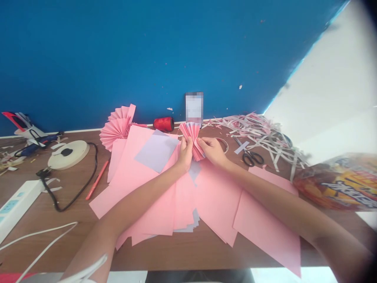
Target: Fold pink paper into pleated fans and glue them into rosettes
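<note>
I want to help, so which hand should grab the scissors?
Probably the right hand: it is nearest the black-handled scissors, and the pleated pink paper lies between them and the left hand.

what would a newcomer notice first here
The bright blue wall fills the top of the view, and below it pink paper sheets fan across the wooden desk. At the center, the left hand and right hand grip a pleated pink paper fan. A round pleated pink paper rosette sits at the desk's back left of them.
</note>
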Available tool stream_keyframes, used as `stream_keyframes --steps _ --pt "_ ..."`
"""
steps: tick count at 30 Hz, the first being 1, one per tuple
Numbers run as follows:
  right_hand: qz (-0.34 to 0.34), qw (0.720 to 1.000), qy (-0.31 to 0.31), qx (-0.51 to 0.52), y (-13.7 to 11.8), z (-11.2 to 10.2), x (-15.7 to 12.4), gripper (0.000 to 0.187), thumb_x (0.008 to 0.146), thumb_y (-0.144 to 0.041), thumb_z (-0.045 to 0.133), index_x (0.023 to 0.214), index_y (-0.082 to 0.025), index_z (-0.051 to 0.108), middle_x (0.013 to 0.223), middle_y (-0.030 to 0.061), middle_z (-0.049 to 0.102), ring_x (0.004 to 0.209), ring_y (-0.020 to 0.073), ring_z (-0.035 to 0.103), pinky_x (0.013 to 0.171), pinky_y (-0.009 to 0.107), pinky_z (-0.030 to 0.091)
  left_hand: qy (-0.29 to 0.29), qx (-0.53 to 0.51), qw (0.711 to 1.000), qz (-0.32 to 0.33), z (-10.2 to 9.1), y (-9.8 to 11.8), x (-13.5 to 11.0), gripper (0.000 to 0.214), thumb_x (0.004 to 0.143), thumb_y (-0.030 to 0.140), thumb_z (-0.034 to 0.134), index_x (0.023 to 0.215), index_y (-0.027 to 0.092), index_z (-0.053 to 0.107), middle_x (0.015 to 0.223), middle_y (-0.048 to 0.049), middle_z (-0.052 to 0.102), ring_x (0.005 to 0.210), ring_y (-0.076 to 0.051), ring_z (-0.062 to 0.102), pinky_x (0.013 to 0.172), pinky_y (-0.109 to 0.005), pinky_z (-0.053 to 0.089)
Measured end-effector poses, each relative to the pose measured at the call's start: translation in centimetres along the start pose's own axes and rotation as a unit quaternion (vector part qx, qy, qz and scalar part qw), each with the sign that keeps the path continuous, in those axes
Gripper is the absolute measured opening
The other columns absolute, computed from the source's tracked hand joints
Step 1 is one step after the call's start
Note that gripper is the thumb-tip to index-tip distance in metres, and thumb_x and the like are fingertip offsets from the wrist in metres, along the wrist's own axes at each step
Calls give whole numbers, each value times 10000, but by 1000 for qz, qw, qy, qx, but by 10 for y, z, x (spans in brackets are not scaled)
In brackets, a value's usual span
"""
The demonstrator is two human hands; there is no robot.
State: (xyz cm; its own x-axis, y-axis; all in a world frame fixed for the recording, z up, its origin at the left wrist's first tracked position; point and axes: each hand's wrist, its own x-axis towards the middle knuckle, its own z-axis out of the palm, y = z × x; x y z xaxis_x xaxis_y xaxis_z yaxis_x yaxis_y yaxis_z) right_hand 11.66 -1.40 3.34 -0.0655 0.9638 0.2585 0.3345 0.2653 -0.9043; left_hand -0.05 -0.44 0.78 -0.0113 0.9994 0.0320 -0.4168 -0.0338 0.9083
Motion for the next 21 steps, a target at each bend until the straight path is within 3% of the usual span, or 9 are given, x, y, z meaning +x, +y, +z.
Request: stream_keyframes --steps 9,14,21 --pt "-4 998 54 14 -1 1 -2 383 877 -421 489 579 -189 424 553 -36 406 557 105 375 541 251 285 -21 -19 999 20 2 -1 0 276 867 473 583 1006 235 572 955 -15 605 936 -139 591 855 -259 470" --pt "-2 999 50 13 3 2 -1 299 859 -391 523 644 -183 505 603 -30 496 584 113 437 585 252 334 -32 -14 999 10 3 0 -1 303 853 493 594 976 218 559 892 -6 598 880 -130 596 843 -259 475" --pt "7 999 48 21 4 1 0 315 852 -397 531 620 -189 481 559 -38 471 547 110 431 555 254 329 -24 -27 999 11 3 0 -1 315 831 492 626 944 205 562 894 -11 611 917 -143 606 878 -278 471"
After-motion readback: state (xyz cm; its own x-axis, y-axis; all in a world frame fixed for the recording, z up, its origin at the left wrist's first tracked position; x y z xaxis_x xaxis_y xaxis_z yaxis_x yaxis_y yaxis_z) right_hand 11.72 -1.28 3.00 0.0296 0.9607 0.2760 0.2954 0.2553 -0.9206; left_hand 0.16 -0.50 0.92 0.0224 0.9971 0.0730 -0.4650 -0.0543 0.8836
